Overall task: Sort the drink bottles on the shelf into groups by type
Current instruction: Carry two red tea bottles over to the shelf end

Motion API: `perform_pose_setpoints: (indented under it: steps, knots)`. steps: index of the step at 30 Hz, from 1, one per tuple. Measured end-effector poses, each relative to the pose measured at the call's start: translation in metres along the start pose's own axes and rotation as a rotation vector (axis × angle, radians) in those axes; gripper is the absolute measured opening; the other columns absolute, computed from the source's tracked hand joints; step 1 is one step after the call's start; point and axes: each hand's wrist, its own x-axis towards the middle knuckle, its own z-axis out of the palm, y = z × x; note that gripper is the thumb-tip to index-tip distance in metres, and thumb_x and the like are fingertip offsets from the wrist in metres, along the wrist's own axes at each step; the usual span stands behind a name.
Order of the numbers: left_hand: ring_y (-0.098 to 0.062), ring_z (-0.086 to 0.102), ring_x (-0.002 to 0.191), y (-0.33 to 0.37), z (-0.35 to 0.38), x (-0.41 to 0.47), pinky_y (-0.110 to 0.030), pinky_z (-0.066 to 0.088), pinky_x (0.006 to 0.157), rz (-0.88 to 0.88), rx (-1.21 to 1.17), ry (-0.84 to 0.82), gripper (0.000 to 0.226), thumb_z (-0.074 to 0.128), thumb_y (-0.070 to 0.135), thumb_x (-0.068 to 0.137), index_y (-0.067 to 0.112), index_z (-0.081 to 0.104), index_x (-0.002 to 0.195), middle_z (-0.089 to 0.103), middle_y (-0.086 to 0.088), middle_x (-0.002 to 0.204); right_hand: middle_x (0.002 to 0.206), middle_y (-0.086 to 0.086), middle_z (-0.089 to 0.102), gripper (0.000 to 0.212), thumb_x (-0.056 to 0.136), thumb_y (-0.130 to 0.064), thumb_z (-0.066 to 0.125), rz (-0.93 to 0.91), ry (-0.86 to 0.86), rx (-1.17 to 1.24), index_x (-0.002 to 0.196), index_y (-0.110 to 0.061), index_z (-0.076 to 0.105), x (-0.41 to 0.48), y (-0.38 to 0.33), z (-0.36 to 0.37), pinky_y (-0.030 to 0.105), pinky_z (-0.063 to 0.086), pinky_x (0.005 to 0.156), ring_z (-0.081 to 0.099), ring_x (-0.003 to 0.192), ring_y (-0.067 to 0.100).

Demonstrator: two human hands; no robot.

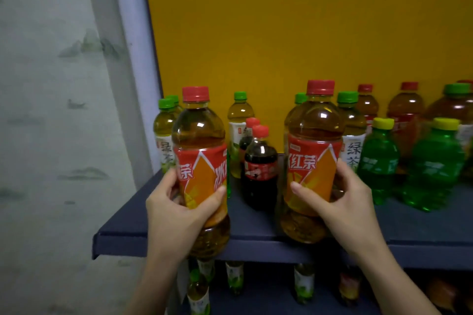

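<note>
My left hand point(176, 210) grips a red-capped iced tea bottle point(201, 151) by its red-orange label, held in front of the dark blue shelf point(122, 238) near its left end. My right hand point(340, 199) grips a second iced tea bottle point(314, 146) of the same kind, at the shelf's front edge. Behind them stand green-capped green tea bottles point(239, 120), two small cola bottles point(259, 166) between my hands, and two green soda bottles with yellow caps point(378, 158) on the right. More red-capped tea bottles point(405, 112) stand at the back right.
A yellow back panel point(281, 33) closes the shelf behind the bottles. A lower shelf holds several more bottles point(234, 276), partly hidden. A pale patterned wall point(51, 110) lies left of the shelf unit's light frame point(133, 59).
</note>
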Motion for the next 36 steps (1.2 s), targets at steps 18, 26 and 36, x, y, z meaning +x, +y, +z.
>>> perform_pose_setpoints:
  steps: [18, 26, 36]
  knots:
    - [0.001, 0.064, 0.090, 0.052, 0.179, -0.044, -0.025, 0.055, 0.081, 0.075, -0.117, -0.282, 0.052, 0.071, 0.061, 0.048, 0.039, 0.058, 0.094, 0.068, 0.016, 0.097, 0.094, -0.014, 0.058, 0.051, 0.058, -0.045, 0.068, 0.015, 0.301, -0.291, 0.103, -0.028, 0.051, -0.005, 0.019, -0.195, 0.020, 0.044, 0.071, 0.054, 0.088, -0.002]
    - [-0.008, 0.060, 0.097, 0.058, 0.266, -0.052, -0.031, 0.053, 0.087, 0.104, 0.012, -0.222, 0.071, 0.064, 0.070, 0.050, 0.030, 0.054, 0.108, 0.064, 0.008, 0.105, 0.100, 0.000, 0.059, 0.042, 0.069, -0.032, 0.075, 0.052, 0.299, -0.393, 0.102, -0.021, 0.051, 0.012, 0.067, -0.254, 0.016, 0.041, 0.067, 0.054, 0.082, 0.006]
    - [-0.013, 0.057, 0.101, 0.041, 0.303, -0.051, -0.034, 0.052, 0.087, 0.097, 0.106, -0.161, 0.067, 0.074, 0.049, 0.065, 0.019, 0.048, 0.119, 0.056, 0.005, 0.109, 0.124, 0.003, 0.057, 0.082, 0.062, -0.053, 0.069, 0.106, 0.277, -0.425, 0.131, -0.017, 0.041, 0.028, 0.103, -0.252, 0.041, 0.050, 0.092, 0.055, 0.105, 0.016]
